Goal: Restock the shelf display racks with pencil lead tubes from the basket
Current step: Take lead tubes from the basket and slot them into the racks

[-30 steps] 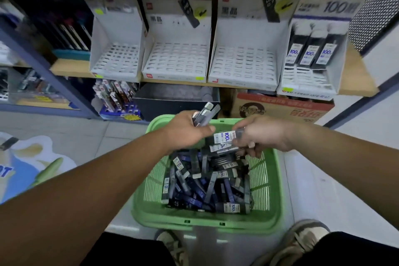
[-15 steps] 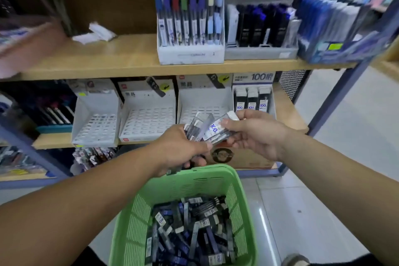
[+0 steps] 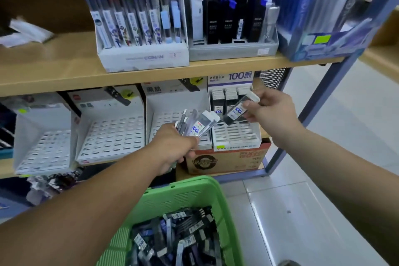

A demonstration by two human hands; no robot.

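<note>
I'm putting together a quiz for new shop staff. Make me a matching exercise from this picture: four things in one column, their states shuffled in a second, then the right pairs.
1. left hand
2. right hand
3. green basket
4. rack under the 100 sign

A. pinches a single tube
B. stocked only at the back, front slots bare
C. grips a bunch of tubes
D. heaped with loose tubes

Pairs: 1-C, 2-A, 3-D, 4-B.

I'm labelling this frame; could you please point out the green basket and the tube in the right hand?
green basket [image 3: 183, 196]: head view, on its far wall.
tube [image 3: 237, 111]: head view, on its label.
</note>
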